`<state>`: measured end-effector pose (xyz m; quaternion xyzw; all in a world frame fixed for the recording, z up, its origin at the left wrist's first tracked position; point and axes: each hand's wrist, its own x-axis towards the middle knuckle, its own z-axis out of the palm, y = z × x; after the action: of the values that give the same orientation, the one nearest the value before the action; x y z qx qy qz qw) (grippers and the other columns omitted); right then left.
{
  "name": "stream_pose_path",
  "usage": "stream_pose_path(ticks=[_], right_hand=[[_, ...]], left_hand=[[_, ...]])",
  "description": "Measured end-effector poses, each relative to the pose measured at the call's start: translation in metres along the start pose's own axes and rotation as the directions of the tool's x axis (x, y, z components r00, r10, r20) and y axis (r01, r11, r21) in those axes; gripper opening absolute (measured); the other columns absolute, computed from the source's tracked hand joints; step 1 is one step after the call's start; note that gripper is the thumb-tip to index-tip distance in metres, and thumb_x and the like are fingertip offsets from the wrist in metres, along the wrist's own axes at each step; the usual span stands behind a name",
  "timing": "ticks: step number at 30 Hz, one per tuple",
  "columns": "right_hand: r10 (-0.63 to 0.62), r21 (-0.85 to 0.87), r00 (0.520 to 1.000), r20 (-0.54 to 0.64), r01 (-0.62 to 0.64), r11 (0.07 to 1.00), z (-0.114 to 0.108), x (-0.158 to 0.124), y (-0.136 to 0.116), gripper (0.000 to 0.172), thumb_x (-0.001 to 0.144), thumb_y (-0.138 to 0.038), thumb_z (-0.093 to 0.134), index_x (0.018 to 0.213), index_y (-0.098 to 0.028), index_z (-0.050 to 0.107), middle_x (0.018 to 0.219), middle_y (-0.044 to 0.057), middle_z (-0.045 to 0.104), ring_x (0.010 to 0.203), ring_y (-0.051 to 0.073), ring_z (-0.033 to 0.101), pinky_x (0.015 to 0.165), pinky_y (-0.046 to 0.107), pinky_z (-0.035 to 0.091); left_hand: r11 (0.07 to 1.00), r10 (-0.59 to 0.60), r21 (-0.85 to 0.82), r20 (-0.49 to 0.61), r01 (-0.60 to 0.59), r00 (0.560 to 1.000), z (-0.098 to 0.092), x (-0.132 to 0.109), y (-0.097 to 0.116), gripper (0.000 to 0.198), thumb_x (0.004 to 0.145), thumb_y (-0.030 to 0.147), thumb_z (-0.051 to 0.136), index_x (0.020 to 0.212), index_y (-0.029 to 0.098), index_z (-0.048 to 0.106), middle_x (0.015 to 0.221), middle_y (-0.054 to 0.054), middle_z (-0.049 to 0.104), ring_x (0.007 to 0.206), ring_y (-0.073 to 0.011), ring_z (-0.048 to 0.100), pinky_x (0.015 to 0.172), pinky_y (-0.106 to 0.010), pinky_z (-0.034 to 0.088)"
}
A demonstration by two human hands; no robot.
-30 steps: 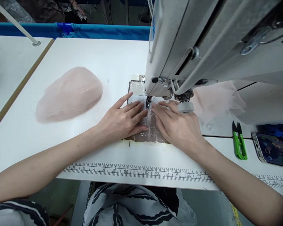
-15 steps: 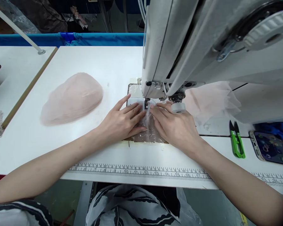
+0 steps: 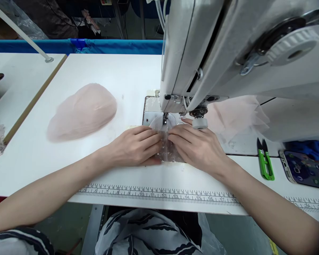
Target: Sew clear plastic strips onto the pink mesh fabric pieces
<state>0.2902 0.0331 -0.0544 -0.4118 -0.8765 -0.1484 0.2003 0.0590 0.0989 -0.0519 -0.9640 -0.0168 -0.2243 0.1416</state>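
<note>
A thin, sheer piece of fabric (image 3: 159, 122) lies under the presser foot (image 3: 164, 118) of a sewing machine (image 3: 194, 53). Left of the foot, my left hand (image 3: 138, 145) has its fingers together and bent, gripping the fabric's near part; the fingertips are partly hidden. On the other side, my right hand (image 3: 196, 145) has closed fingers on the fabric, close to the foot. Both hands rest low over the metal plate (image 3: 150, 102), which is covered with clear film.
A pile of pale pink sheer pieces (image 3: 82, 113) lies at left, with more pink fabric (image 3: 236, 115) behind my right hand. Green thread snips (image 3: 266, 163) and a phone (image 3: 305, 170) lie at right. A printed ruler (image 3: 159, 194) runs along the table's front edge.
My left hand has drawn back toward me, and its spread fingers have come together. My right hand has shifted only slightly. More of the fabric by the foot now shows.
</note>
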Motion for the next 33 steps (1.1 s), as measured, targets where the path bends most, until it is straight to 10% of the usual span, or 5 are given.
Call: stream_pose_path(ticks=[6, 14, 33], right_hand=[[-0.028, 0.172, 1.0, 0.005, 0.027, 0.985, -0.004, -0.002, 0.004, 0.055, 0.089, -0.061, 0.053, 0.109, -0.012, 0.068, 0.105, 0.009, 0.075, 0.084, 0.021, 0.068, 0.088, 0.04, 0.051], [-0.109, 0.003, 0.991, -0.073, 0.11, 0.994, 0.001, 0.0, -0.001, 0.016, 0.091, -0.01, 0.059, 0.096, -0.018, 0.072, 0.105, 0.002, 0.077, 0.099, 0.016, 0.07, 0.092, 0.035, 0.055], [-0.135, 0.066, 0.986, -0.098, 0.142, 0.988, 0.001, -0.001, -0.001, 0.015, 0.089, -0.008, 0.061, 0.093, -0.016, 0.074, 0.097, 0.004, 0.079, 0.094, 0.018, 0.073, 0.095, 0.037, 0.058]], left_hand=[[0.98, -0.189, -0.072, -0.035, 0.186, 0.981, 0.007, -0.002, 0.005, 0.012, 0.096, 0.013, 0.053, 0.097, 0.015, 0.065, 0.099, -0.005, 0.076, 0.086, -0.0146, 0.071, 0.072, -0.026, 0.06], [0.982, -0.188, -0.041, -0.027, 0.187, 0.982, 0.009, 0.002, 0.009, 0.029, 0.097, 0.03, 0.053, 0.111, 0.008, 0.066, 0.114, -0.011, 0.073, 0.093, -0.0204, 0.07, 0.076, -0.032, 0.062], [0.982, -0.186, 0.051, 0.023, 0.184, 0.982, 0.007, 0.002, 0.01, 0.022, 0.095, 0.014, 0.057, 0.112, 0.007, 0.069, 0.115, -0.009, 0.073, 0.108, -0.0208, 0.07, 0.091, -0.034, 0.061]])
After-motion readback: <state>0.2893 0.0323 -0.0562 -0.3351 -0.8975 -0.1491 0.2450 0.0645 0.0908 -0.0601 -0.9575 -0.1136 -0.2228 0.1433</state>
